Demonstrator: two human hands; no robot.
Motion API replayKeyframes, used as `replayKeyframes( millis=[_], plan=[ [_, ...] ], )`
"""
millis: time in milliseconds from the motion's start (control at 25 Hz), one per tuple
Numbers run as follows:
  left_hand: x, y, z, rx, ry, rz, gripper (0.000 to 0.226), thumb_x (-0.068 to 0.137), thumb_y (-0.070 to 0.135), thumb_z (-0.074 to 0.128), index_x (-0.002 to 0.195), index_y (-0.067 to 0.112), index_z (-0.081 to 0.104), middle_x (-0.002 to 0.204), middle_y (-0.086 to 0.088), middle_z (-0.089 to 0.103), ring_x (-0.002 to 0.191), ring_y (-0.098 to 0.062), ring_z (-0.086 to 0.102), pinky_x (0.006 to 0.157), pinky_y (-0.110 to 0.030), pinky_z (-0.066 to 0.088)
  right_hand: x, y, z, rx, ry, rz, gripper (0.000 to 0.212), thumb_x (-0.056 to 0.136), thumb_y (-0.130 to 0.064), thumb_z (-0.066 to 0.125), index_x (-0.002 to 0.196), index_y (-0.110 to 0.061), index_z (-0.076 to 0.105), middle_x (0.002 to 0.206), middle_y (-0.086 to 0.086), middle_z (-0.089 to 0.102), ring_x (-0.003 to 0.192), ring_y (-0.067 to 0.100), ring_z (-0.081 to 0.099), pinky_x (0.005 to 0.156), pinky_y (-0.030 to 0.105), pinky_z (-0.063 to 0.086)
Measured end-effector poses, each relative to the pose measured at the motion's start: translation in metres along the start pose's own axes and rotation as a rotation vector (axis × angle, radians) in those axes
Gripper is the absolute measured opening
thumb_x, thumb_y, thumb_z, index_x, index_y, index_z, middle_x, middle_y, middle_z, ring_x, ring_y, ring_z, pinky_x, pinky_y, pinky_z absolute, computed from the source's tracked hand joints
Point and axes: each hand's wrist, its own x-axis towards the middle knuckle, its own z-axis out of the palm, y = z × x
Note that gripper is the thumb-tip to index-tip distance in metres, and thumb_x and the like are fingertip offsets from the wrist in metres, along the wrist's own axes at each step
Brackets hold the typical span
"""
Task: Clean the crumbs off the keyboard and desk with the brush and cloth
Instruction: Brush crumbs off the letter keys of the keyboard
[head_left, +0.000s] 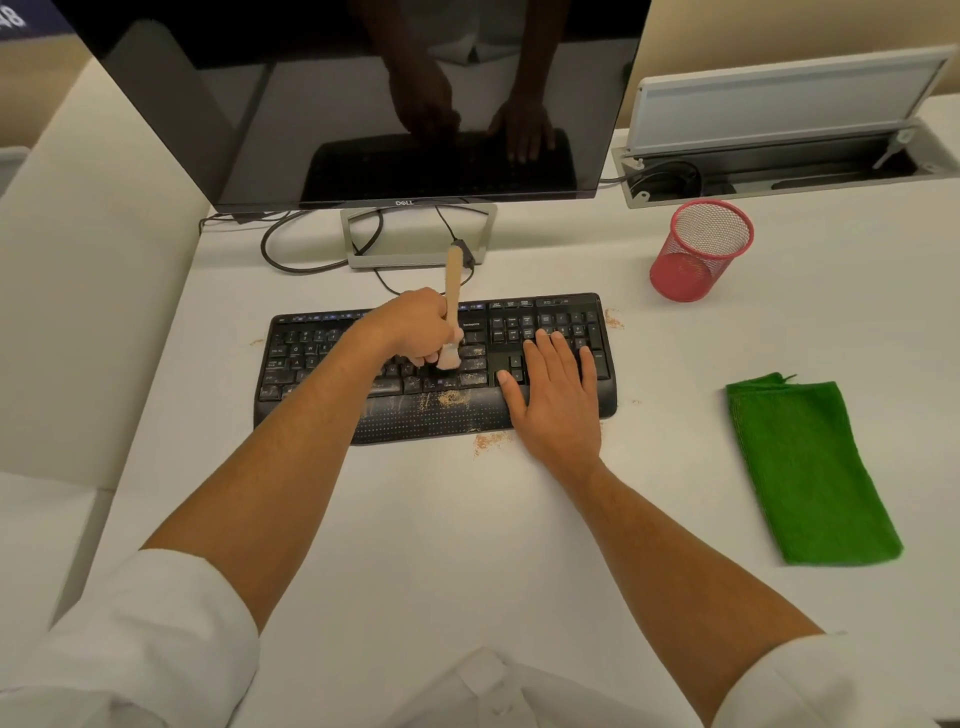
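A black keyboard (322, 358) with a palm rest lies on the white desk (467, 545). My left hand (413, 327) grips a wooden-handled brush (453, 291), bristles down on the keys near the middle of the keyboard. My right hand (553, 389) rests flat, fingers spread, on the keyboard's right end over the arrow and number keys. Tan crumbs (451, 398) lie on the keys and palm rest, with more crumbs on the desk (488, 441) just in front of the keyboard and beside its right corner. A folded green cloth (810, 473) lies on the desk at the right, untouched.
A dark Dell monitor (363, 104) on a grey stand (415, 260) rises behind the keyboard, with cables (291, 260) trailing left. A red mesh cup (698, 249) stands at the back right. An open cable hatch (779, 156) is sunk into the desk behind it.
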Motion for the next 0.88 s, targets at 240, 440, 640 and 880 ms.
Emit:
replayKeyframes(
  millis=[240, 440, 640, 880],
  plan=[
    [0.01, -0.007, 0.023, -0.127, 0.396, 0.1, 0.02, 0.101, 0.024, 0.051, 0.103, 0.008, 0.062, 0.086, 0.0, 0.059, 0.066, -0.003, 0.049, 0.055, -0.018, 0.035, 0.0, -0.001, 0.0, 0.008, 0.004, 0.009, 0.06, 0.104, -0.053, 0.035, 0.145, -0.011, 0.05, 0.153, 0.007, 0.046, 0.148, 0.023, 0.031, 0.125, 0.047, 0.01],
    [0.011, 0.005, 0.019, -0.053, 0.08, -0.051, 0.016, 0.094, 0.017, 0.059, 0.093, 0.001, 0.063, 0.083, -0.013, 0.068, 0.063, -0.022, 0.065, 0.059, -0.029, 0.057, 0.0, 0.0, 0.0, 0.004, 0.003, 0.008, 0.06, 0.104, -0.053, 0.035, 0.144, -0.011, 0.05, 0.152, 0.007, 0.047, 0.148, 0.023, 0.031, 0.125, 0.047, 0.011],
    [0.012, 0.01, 0.016, -0.07, 0.343, 0.038, 0.021, 0.098, 0.02, 0.053, 0.088, 0.004, 0.061, 0.077, -0.006, 0.063, 0.062, -0.018, 0.059, 0.056, -0.03, 0.049, -0.001, 0.0, 0.0, 0.003, 0.016, 0.008, 0.06, 0.104, -0.052, 0.036, 0.144, -0.01, 0.051, 0.152, 0.008, 0.048, 0.147, 0.023, 0.032, 0.125, 0.048, 0.012],
    [0.01, 0.003, 0.017, -0.09, 0.15, -0.032, 0.017, 0.094, 0.016, 0.059, 0.091, 0.001, 0.066, 0.074, -0.01, 0.069, 0.068, -0.027, 0.071, 0.062, -0.034, 0.06, 0.0, -0.001, -0.001, 0.004, 0.0, 0.008, 0.06, 0.104, -0.053, 0.035, 0.145, -0.012, 0.049, 0.152, 0.007, 0.047, 0.148, 0.023, 0.03, 0.125, 0.045, 0.007]
  ],
)
